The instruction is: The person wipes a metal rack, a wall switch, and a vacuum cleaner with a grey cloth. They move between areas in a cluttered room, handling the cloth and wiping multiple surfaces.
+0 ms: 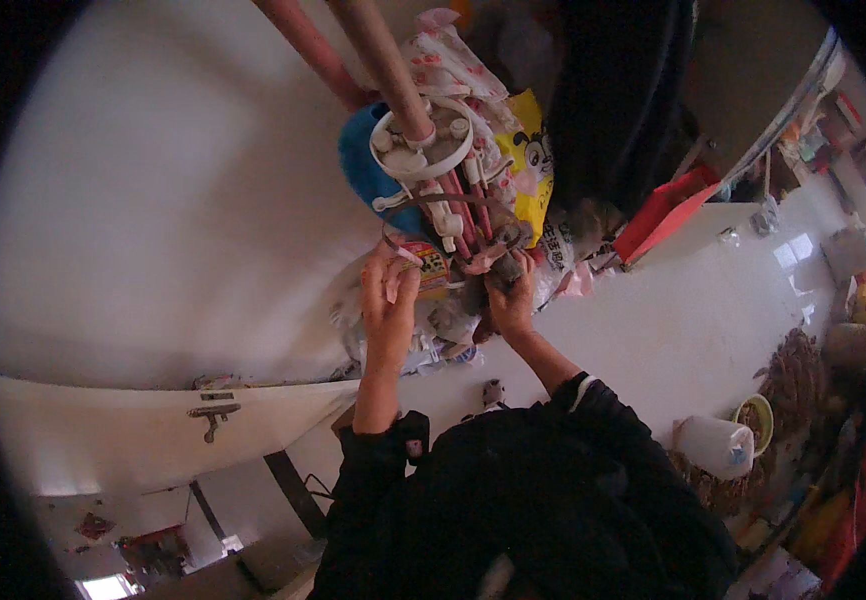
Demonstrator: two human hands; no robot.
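Both my hands are at the base of a stand with a pink pole [384,67] and a white plastic ring [470,154]. My left hand [388,289] pinches the pale end of a thin brown strap [433,199], which arcs up and over to the right. A round red-and-yellow printed package [431,270] lies just beside those fingers. My right hand [514,296] grips a dark grey-brown object [506,268], whose kind I cannot make out. Thinner pink rods [465,217] and white plastic hooks [444,225] hang between the hands. Plastic bags [452,322] are bunched below.
A blue rounded object [365,161] sits against the pale wall [163,187]. Right of the stand are a yellow printed bag [527,202] and a red dustpan-like tray [662,214]. A door handle [213,416] is lower left; a white bucket [714,448] stands lower right.
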